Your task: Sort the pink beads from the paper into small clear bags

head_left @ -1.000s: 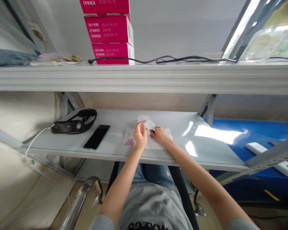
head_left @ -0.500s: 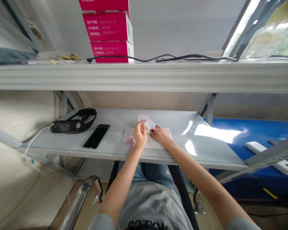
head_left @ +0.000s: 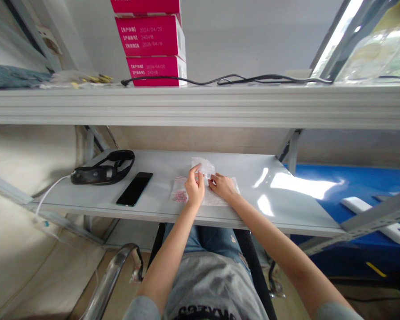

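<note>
Left hand (head_left: 195, 189) pinches a small clear plastic bag (head_left: 203, 166) at its lower edge, held just above a larger flat clear bag (head_left: 215, 202) lying on the white shelf (head_left: 160, 163). Right hand (head_left: 223, 186) rests on the larger bag, fingertips at the small bag; whether it grips cannot be told. Pink bits (head_left: 179, 196) sit in the larger bag's left end. Black phone (head_left: 134, 189) and black headset (head_left: 102, 174) lie further left on the shelf.
</note>
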Demonstrator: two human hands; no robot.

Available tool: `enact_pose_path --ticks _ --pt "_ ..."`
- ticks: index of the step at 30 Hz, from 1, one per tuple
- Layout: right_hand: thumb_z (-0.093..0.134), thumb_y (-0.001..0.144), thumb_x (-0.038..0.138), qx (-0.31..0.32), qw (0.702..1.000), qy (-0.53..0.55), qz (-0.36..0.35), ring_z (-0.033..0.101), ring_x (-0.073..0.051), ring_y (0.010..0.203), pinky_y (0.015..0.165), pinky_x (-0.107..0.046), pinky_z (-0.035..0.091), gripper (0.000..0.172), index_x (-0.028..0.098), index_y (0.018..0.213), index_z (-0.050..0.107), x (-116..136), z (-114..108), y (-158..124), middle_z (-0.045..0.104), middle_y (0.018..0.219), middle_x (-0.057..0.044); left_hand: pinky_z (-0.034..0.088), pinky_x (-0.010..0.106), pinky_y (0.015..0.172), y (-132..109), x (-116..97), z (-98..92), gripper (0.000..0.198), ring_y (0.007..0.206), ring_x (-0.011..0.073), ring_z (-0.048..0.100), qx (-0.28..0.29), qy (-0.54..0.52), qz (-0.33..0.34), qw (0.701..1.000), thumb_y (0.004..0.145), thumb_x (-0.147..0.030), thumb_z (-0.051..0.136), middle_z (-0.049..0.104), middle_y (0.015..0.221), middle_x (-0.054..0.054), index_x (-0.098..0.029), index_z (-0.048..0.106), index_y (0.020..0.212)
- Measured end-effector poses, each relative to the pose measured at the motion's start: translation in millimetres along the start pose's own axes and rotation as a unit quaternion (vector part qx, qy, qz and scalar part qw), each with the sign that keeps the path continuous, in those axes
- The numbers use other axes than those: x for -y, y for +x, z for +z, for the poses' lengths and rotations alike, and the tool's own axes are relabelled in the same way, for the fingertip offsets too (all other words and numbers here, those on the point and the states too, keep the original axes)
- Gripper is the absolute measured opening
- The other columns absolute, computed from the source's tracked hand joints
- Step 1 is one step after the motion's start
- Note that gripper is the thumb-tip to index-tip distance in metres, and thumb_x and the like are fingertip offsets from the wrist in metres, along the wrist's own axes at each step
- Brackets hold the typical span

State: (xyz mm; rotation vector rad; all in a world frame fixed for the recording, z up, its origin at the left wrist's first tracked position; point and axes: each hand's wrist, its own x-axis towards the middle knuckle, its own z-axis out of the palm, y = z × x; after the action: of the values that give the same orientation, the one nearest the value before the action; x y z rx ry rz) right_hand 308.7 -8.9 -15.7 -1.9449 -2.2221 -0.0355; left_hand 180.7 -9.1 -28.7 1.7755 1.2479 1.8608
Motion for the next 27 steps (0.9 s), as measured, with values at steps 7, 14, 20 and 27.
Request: enact_pose_path --ticks 7,14,20,27 --pt "0.041 0.087 0.036 -0.076 0.993 0.084 -0.018 0.06 -0.016 0.071 0.059 -0.024 0.033 0.028 0.021 0.086 0.065 -5.5 2.5 -0.4 0.068 0.085 -0.005 0.051 0.027 0.07 1.1 -5.9 -2.3 0.033 0.079 0.014 0.064 0.002 -0.02 -0.011 1.0 0.091 -0.034 0.039 0.055 0.123 0.012 -0.02 0.044 0.12" --pt "0.033 0.086 0.052 -0.127 0.89 0.436 0.04 0.046 -0.011 0.047 0.048 -0.024 0.031 0.049 0.017 0.076 0.066 -3.9 -8.5 12.1 0.062 0.062 -0.003 0.051 0.025 0.064 2.2 -7.0 -0.5 0.038 0.085 0.0147 0.063 0.006 -0.018 -0.014 1.0 0.09 -0.033 0.041 0.05 0.128 0.014 -0.02 0.038 0.125" --pt "0.059 0.069 0.045 -0.052 0.723 0.684 0.081 0.032 -0.004 0.038 0.038 -0.022 0.021 0.029 0.016 0.074 0.059 5.9 -23.4 37.9 0.062 0.067 -0.002 0.049 0.024 0.06 1.7 -1.7 5.1 0.039 0.085 0.0156 0.062 0.062 0.038 0.011 0.997 0.086 -0.027 0.047 0.059 0.113 0.011 -0.02 0.041 0.124" --pt "0.054 0.07 0.034 -0.042 0.808 0.585 0.047 0.037 -0.005 0.041 0.04 -0.021 0.027 0.021 0.015 0.073 0.061 5.3 -16.5 70.2 0.063 0.067 -0.003 0.046 0.033 0.078 5.2 2.5 3.0 0.033 0.08 0.0169 0.057 -0.009 0.111 0.009 0.994 0.081 -0.017 0.05 0.059 0.086 0.006 -0.017 0.046 0.113"
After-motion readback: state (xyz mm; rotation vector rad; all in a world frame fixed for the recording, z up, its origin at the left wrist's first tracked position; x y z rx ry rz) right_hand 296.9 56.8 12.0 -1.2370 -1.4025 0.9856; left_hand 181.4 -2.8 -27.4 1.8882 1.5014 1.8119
